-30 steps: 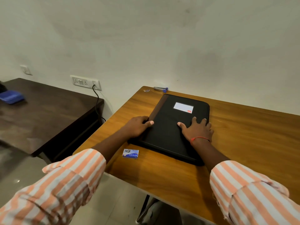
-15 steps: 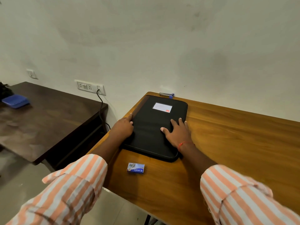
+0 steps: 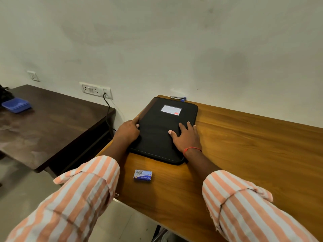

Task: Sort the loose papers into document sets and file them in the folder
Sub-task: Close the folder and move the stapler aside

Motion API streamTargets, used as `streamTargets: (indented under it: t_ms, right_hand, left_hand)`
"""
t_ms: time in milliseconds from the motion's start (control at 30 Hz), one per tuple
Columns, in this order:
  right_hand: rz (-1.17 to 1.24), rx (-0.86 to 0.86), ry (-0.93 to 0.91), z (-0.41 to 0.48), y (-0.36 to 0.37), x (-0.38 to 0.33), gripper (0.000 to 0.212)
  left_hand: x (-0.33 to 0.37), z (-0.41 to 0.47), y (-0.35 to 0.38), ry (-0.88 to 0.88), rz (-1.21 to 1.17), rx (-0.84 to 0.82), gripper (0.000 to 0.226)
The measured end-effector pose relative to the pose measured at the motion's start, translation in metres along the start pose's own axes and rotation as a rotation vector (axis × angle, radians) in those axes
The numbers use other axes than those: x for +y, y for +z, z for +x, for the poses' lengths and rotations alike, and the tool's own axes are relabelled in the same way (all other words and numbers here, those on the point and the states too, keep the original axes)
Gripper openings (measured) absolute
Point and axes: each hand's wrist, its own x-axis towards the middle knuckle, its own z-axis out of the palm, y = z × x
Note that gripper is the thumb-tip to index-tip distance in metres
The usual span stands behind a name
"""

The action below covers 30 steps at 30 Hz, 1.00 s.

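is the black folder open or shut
Shut. The black folder lies flat on the table, cover closed; right hand flat on it, left hand at its edge.

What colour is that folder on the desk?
Black folder, with a white and red label; clearest in the head view.

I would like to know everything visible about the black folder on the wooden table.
The black folder is closed and lies flat on the wooden table, near its far left corner by the wall. It looks like textured fabric, with rounded corners, a stitched edge and a brownish spine on its left side. A white label with a small red mark sits on the far part of the cover. The left hand touches the spine edge; the right hand rests flat on the cover.
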Motion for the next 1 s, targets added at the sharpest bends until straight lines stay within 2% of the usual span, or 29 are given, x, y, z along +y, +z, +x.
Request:
streamTargets:
  t_ms: [100, 167, 233, 267, 300, 367, 400, 467, 533, 600, 733, 1000]
  right_hand:
    - [-0.004, -0.046, 0.029, 0.000, -0.005, -0.003, 0.073]
    - [-0.040, -0.010, 0.005, -0.013, -0.009, -0.013, 0.066]
    - [0.022, 0.122, -0.259, -0.037, -0.011, -0.024, 0.054]
    - [0.113, 0.100, -0.444, -0.052, -0.015, -0.030, 0.047]
    - [0.189, -0.012, -0.594, -0.066, -0.019, -0.035, 0.043]
    - [0.172, -0.309, -0.737, -0.088, -0.025, -0.042, 0.043]
    - [0.113, -0.378, -0.763, -0.094, -0.025, -0.042, 0.048]
    - [-0.017, -0.363, -0.817, -0.099, -0.023, -0.041, 0.056]
    - [-0.100, -0.320, -0.867, -0.102, -0.017, -0.040, 0.049]
    - [-0.128, -0.245, -0.884, -0.105, -0.009, -0.040, 0.040]
    - [-0.116, -0.063, -0.794, -0.113, 0.012, -0.050, 0.039]
    - [-0.073, -0.028, -0.708, -0.118, 0.024, -0.055, 0.043]
  left_hand:
    - [0.000, 0.001, 0.000, -0.012, -0.006, -0.003, 0.045]
    - [0.000, 0.001, -0.002, -0.016, -0.014, 0.000, 0.045]
    - [0.001, 0.001, -0.002, -0.012, -0.025, 0.002, 0.044]
    - [0.001, 0.002, -0.002, -0.004, -0.024, 0.003, 0.044]
    - [0.001, 0.002, -0.002, 0.006, -0.019, 0.003, 0.045]
    - [0.000, 0.002, -0.001, 0.011, -0.018, 0.008, 0.045]
    - [-0.001, 0.001, -0.001, 0.000, -0.027, 0.008, 0.044]
    - [0.000, -0.001, -0.001, -0.014, -0.038, 0.015, 0.043]
    - [0.001, -0.002, -0.002, -0.024, -0.049, 0.028, 0.042]
    - [0.001, -0.003, 0.001, -0.029, -0.087, 0.051, 0.040]
    - [-0.002, -0.005, 0.002, -0.025, -0.207, 0.138, 0.036]
    - [-0.004, -0.015, -0.006, 0.061, -0.198, 0.065, 0.057]
